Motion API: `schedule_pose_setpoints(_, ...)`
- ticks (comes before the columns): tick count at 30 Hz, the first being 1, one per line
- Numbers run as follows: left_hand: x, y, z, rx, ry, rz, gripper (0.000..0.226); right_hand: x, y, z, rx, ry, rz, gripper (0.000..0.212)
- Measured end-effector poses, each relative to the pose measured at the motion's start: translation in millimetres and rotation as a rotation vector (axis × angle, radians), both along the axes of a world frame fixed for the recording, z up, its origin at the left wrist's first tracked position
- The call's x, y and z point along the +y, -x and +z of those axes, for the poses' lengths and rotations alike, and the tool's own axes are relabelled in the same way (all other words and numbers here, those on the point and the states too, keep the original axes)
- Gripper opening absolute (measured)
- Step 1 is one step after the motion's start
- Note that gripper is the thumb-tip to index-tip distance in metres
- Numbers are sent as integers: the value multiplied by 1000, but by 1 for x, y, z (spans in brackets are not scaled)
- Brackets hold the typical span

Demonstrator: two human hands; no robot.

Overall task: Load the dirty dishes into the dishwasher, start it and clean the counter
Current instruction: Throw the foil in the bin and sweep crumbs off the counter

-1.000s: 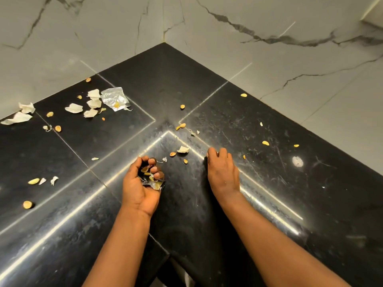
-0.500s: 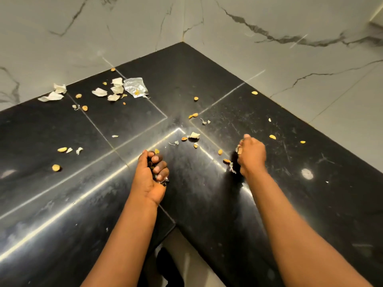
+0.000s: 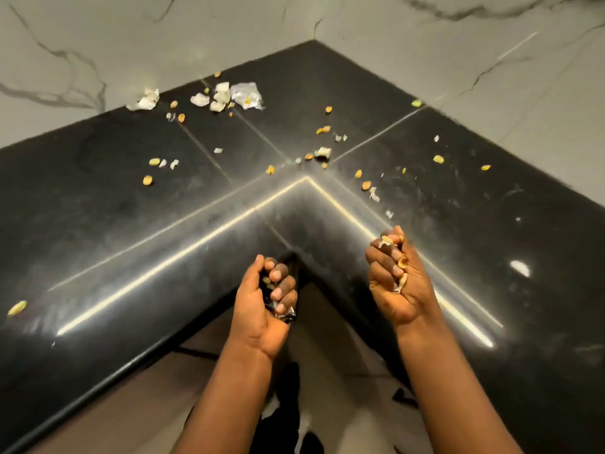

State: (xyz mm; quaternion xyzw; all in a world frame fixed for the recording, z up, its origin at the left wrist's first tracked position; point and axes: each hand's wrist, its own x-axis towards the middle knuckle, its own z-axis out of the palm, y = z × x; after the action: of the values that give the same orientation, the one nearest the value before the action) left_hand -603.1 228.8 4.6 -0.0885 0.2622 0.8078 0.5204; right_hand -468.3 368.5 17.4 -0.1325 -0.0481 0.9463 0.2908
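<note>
A black L-shaped counter [image 3: 98, 224] fills the view, strewn with yellow food scraps [image 3: 148, 180] and white peel bits [image 3: 199, 99]. A crumpled silver wrapper [image 3: 246, 95] lies near the back wall. My left hand [image 3: 262, 299] hovers palm up at the counter's inner corner, fingers curled round a dark shiny wrapper and a few scraps. My right hand [image 3: 393, 276], also palm up, is just above the counter's front edge and grips a handful of yellow and white scraps.
White marble walls [image 3: 98, 44] meet behind the counter's far corner. More scraps [image 3: 322, 153] cluster by the seams in the middle, and one yellow piece [image 3: 17, 308] lies at the far left. Tiled floor [image 3: 131, 398] shows below the counter's edge.
My right hand gathered scraps off the counter, closed on them and drew back to the front edge, turning palm up. My left hand pulled back off the counter's inner corner with its wrapper.
</note>
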Motion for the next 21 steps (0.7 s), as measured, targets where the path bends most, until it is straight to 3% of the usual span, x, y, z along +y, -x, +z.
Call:
schedule_pose_setpoints(3,-53,-21,-20,-19,94,5,31,-58,-9,-18,154,18,216,26)
schedule_pose_setpoints(5,-84,-27,-39,-20,185,21,29,-98,-13,-35,110,27,302,25)
schedule_pose_setpoints(9,-143,-28,-95,-42,368,35,25,-175,-22,-89,-128,149,372,24)
schedule_pose_setpoints(11,-174,-27,-131,-32,506,49,21,-208,-23,-126,-338,222,375,27)
schedule_pose_setpoints(16,-243,-16,-246,28,892,58,19,-282,-3,-256,-638,236,415,32)
schedule_pose_setpoints(21,-279,1,-374,168,1001,-112,16,-346,37,-375,-868,218,337,20)
